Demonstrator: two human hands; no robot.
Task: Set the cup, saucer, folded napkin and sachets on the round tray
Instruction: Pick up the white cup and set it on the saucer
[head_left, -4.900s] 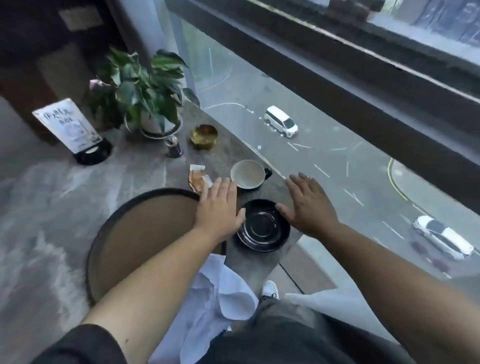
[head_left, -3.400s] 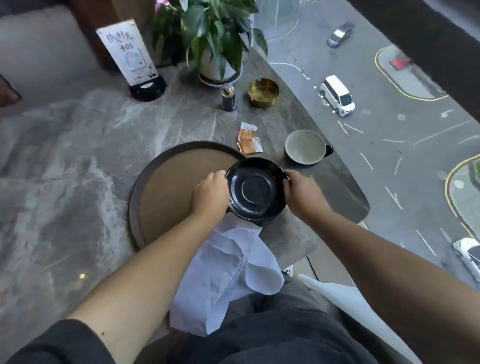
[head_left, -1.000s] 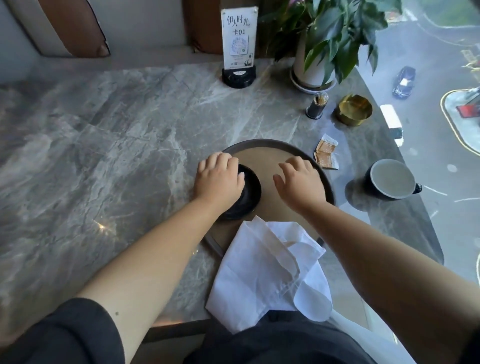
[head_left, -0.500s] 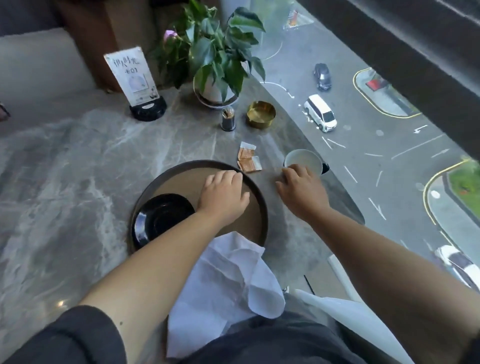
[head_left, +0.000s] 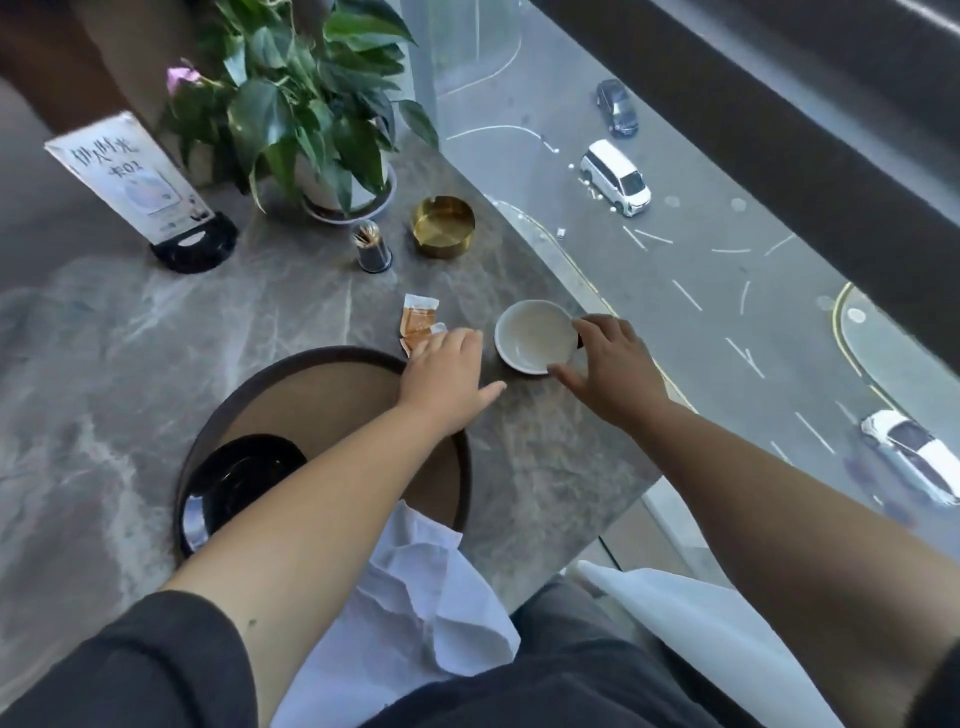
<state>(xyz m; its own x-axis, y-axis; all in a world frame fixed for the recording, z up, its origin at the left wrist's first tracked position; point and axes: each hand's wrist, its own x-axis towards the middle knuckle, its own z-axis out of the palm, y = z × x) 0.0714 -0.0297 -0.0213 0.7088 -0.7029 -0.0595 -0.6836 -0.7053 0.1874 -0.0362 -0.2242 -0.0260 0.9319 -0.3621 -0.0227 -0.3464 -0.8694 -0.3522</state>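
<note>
The round dark tray (head_left: 332, 395) lies on the marble table, with the black saucer (head_left: 239, 478) on its near left part. A pale cup (head_left: 532, 335) with a dark outside stands on the table right of the tray. My right hand (head_left: 610, 371) curls around the cup's right side, thumb at the near rim and fingers at the handle side. My left hand (head_left: 447, 376) rests flat, fingers spread, between tray and cup, covering part of the orange sachets (head_left: 418, 322). A crumpled white napkin (head_left: 421, 603) hangs over the table's near edge, overlapping the tray.
At the back stand a potted plant (head_left: 311, 104), a table sign (head_left: 135, 171) in a black base, a toothpick holder (head_left: 373, 249) and a brass ashtray (head_left: 443, 226). The table's curved right edge (head_left: 597, 301) runs along a window above a street.
The saucer went from the table onto the tray and was released. My left hand has slid forward off the tray toward the sachets, and my right hand has closed around the cup.
</note>
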